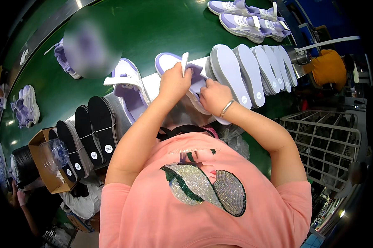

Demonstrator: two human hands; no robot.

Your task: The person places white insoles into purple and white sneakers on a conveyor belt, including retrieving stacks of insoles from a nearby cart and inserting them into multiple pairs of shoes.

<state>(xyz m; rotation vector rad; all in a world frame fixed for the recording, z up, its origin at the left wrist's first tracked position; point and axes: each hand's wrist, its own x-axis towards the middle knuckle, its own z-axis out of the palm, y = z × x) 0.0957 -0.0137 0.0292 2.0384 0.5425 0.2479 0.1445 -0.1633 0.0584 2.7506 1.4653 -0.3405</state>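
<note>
Far left on a green table (153, 29), purple-and-white shoes (28, 104) with chunky white soles; nearer, a cardboard box (63, 188) with crumpled clear plastic (58, 152), then black insoles (103, 115), flat and matte, bundled by thin bands, beside an open shoe (133, 101). At center, in front of the chest and between the open shoe and the pale insoles (228, 76), a lavender-and-white shoe (197, 84): grasped by the left hand (174, 84) near its upright white strap (185, 62); at its opening, the fingers of the right hand (216, 98), a silver bangle (227, 108) at the wrist, pinch or push impossible to tell. Probably light, soft and springy in the padded upper, stiffer in the sole, neither slippery nor fragile; best taken around the midfoot, strap folded aside. At right, those same pale insoles, smooth rounded slabs in fanned stacks; above, strapped shoes (241, 27); lower down, a wire rack (337, 128).
</note>
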